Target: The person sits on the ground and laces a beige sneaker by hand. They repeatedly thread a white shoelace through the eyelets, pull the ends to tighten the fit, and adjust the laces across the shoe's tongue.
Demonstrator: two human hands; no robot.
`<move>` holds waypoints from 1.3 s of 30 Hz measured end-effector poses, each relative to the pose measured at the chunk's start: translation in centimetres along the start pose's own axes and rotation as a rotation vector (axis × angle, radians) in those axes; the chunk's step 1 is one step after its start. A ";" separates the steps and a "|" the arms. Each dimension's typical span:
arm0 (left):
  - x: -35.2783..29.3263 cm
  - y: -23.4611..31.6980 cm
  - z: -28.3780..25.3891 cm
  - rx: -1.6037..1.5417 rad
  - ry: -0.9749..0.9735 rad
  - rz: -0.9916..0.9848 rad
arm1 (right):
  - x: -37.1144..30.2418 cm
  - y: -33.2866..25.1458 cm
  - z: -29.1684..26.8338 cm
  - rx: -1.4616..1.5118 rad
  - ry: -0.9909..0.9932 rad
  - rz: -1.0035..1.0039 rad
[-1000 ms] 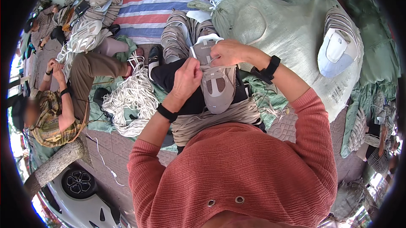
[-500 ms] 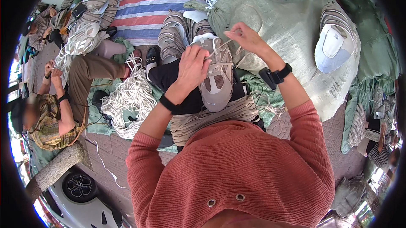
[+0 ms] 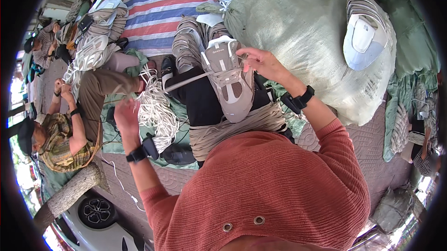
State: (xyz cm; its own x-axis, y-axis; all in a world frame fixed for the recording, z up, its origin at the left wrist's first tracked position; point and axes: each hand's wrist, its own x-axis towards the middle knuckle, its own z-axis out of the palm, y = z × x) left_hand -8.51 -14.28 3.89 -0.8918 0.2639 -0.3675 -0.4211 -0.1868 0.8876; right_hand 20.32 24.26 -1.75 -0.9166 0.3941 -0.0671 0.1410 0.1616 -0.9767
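A grey-beige sneaker upper [image 3: 236, 96] with mesh panels lies on my dark-trousered lap, its toe end pointing toward me. From its lacing a flat pale shoelace [image 3: 188, 81] runs out to the left, pulled straight and smeared by motion near its far end. Well off to the left, my left hand [image 3: 126, 118] is closed on that lace, its fingertips blurred. My right hand [image 3: 264, 64] pinches lace at the upper right side of the sneaker upper, thumb and forefinger close to the eyelets. A bundle of beige laces [image 3: 237, 132] lies across my lap below the toe.
White laces [image 3: 158, 111] lie heaped on green sheeting at left. Stacked shoe uppers [image 3: 187, 41] stand beyond my knees. A big pale woven sack [image 3: 307, 32] fills the right, one stack of uppers [image 3: 365, 30] on it. At left sits another person [image 3: 63, 137] with raised hands.
My left hand has swung from the sneaker upper out to the left, drawing the lace with it. My right hand has come down and in, close against the upper's right side.
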 end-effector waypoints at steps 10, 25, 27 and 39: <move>-4.3 -5.9 10.8 1.251 -0.681 0.342 | 0.5 1.2 1.4 -0.096 0.013 0.001; -2.8 -12.4 24.4 1.501 -0.961 0.870 | 1.4 0.4 0.7 0.263 -0.192 0.404; -2.7 -12.2 24.4 1.474 -0.999 0.889 | 1.6 0.3 0.7 0.308 -0.177 0.457; -2.1 -14.5 23.0 1.095 -1.079 0.877 | 1.6 -2.1 0.0 -0.586 0.020 0.015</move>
State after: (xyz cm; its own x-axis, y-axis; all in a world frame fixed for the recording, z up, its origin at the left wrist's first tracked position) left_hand 3.25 9.63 -1.87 -0.0872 0.9754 0.2024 0.7728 -0.0619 0.6316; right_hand 18.58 24.50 0.22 -0.9065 0.4164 -0.0701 0.3423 0.6272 -0.6996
